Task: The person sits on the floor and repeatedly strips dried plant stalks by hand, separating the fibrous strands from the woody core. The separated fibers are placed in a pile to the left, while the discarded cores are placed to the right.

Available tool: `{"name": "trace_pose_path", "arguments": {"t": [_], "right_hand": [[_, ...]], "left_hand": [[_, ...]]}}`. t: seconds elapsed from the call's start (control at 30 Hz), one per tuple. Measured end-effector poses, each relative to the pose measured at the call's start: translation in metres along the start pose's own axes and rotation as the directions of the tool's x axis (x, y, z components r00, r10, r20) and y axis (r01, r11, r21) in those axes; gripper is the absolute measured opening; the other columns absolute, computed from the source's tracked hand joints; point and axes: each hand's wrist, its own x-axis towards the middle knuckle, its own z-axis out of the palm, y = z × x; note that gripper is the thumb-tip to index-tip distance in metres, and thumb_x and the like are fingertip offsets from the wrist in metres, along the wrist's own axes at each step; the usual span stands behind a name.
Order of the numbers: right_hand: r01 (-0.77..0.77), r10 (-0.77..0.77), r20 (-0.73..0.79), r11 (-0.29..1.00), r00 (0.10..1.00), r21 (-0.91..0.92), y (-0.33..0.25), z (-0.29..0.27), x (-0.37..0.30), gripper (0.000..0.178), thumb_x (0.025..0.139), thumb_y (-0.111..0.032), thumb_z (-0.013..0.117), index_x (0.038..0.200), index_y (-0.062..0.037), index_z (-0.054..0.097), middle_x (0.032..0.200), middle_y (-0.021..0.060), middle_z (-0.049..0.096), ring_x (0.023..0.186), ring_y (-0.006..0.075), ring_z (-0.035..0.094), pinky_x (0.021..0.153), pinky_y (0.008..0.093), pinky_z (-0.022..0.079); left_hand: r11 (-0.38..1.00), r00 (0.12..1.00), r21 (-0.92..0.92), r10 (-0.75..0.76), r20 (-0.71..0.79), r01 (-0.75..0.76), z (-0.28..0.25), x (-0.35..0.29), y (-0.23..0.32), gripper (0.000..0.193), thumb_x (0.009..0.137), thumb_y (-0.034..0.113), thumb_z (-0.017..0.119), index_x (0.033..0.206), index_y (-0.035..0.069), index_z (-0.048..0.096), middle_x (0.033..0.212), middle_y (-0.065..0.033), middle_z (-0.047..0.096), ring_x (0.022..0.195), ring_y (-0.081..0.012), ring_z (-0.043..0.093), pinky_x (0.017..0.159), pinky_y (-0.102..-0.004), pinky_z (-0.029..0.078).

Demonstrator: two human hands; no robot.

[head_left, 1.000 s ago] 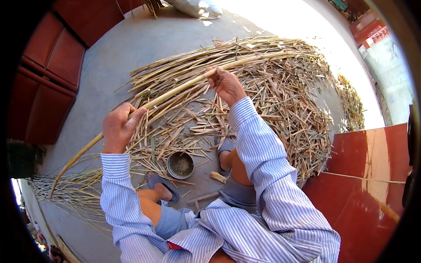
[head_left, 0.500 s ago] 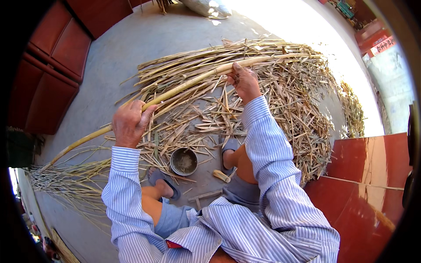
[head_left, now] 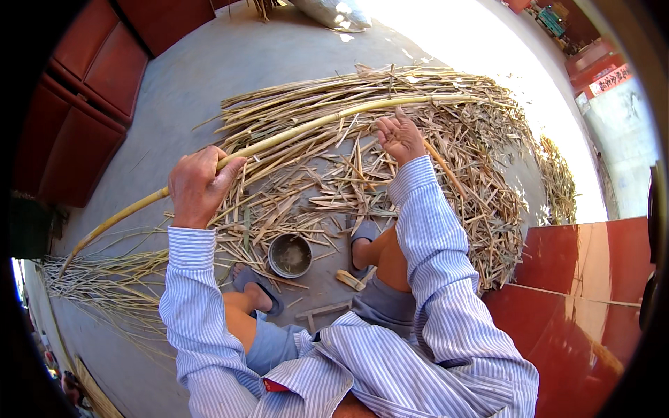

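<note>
My left hand (head_left: pixel 198 187) is closed around a long yellow-green cane stalk (head_left: pixel 313 124) that runs from the lower left up to the right over a heap of dry split cane strips (head_left: pixel 446 160). My right hand (head_left: pixel 401 136) hovers just below the stalk's far part, palm up, fingers loosely apart and holding nothing. I sit low with both knees bent, blue sandals (head_left: pixel 256 285) on my feet, striped sleeves on both arms.
A small round metal bowl (head_left: pixel 290 254) stands on the concrete floor between my feet, a short wooden piece (head_left: pixel 350 280) beside it. A bundle of thin strips (head_left: pixel 90 279) lies at left. Red panels (head_left: pixel 585 272) stand at right, red doors (head_left: pixel 90 90) at upper left, a white sack (head_left: pixel 327 12) at the top.
My right hand has let go of the stalk and turned palm up just below it. My left hand keeps its grip and sits further along the stalk.
</note>
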Motion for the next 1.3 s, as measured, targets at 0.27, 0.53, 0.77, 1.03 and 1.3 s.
{"name": "trace_pose_path", "arguments": {"t": [0.27, 0.53, 0.77, 1.03, 1.3], "right_hand": [[0.095, -0.085, 0.380, 0.995, 0.921, -0.008, 0.029, 0.044, -0.019, 0.019, 0.098, -0.023, 0.059, 0.103, -0.0053, 0.061, 0.094, 0.0037, 0.069, 0.077, 0.0103, 0.062, 0.066, 0.0235, 0.054], [0.037, -0.037, 0.526, 0.999, 0.850, 0.011, 0.051, 0.085, -0.071, 0.020, 0.100, -0.015, 0.054, 0.117, -0.0041, 0.054, 0.105, 0.0102, 0.069, 0.093, 0.0170, 0.068, 0.077, 0.0274, 0.057], [0.138, -0.177, 0.480, 0.984, 0.859, 0.116, 0.011, 0.049, -0.036, 0.023, 0.101, -0.017, 0.053, 0.119, -0.0030, 0.053, 0.116, 0.0134, 0.066, 0.103, 0.0218, 0.066, 0.084, 0.0320, 0.058], [0.218, -0.201, 0.346, 0.976, 0.916, -0.009, 0.010, 0.051, -0.040, 0.026, 0.096, -0.027, 0.062, 0.106, -0.0035, 0.062, 0.099, 0.0091, 0.071, 0.082, 0.0158, 0.069, 0.064, 0.0258, 0.058], [0.260, -0.215, 0.241, 0.949, 0.947, -0.177, 0.024, 0.054, -0.055, 0.031, 0.091, -0.033, 0.068, 0.100, -0.0042, 0.062, 0.083, 0.0053, 0.069, 0.070, 0.0131, 0.065, 0.057, 0.0245, 0.055]], "left_hand": [[0.999, 0.995, -0.002, 0.048, 0.083, -0.048, 0.010, -0.009, -0.016, 0.035, 0.080, 0.041, 0.072, 0.079, 0.007, 0.064, 0.068, -0.0114, 0.062, 0.061, -0.0306, 0.058, 0.064, -0.0389, 0.038], [0.989, 0.988, -0.103, -0.092, 0.121, 0.105, 0.024, 0.014, 0.011, 0.039, 0.087, 0.043, 0.066, 0.078, 0.005, 0.063, 0.068, -0.0150, 0.061, 0.061, -0.0331, 0.059, 0.054, -0.0422, 0.043], [0.932, 0.939, -0.179, -0.280, 0.201, 0.316, 0.003, -0.010, -0.032, 0.041, 0.083, 0.041, 0.074, 0.072, 0.003, 0.062, 0.058, -0.0122, 0.056, 0.051, -0.0262, 0.052, 0.051, -0.0375, 0.039], [1.000, 0.989, 0.003, -0.024, -0.143, 0.025, -0.004, -0.017, -0.015, 0.038, 0.078, 0.038, 0.078, 0.069, 0.006, 0.060, 0.057, -0.0094, 0.056, 0.052, -0.0262, 0.054, 0.049, -0.0370, 0.039], [1.000, 0.998, 0.023, 0.000, 0.064, -0.001, -0.011, -0.010, -0.028, 0.033, 0.080, 0.037, 0.075, 0.079, 0.006, 0.063, 0.067, -0.0086, 0.062, 0.062, -0.0288, 0.058, 0.061, -0.0410, 0.041]]}}
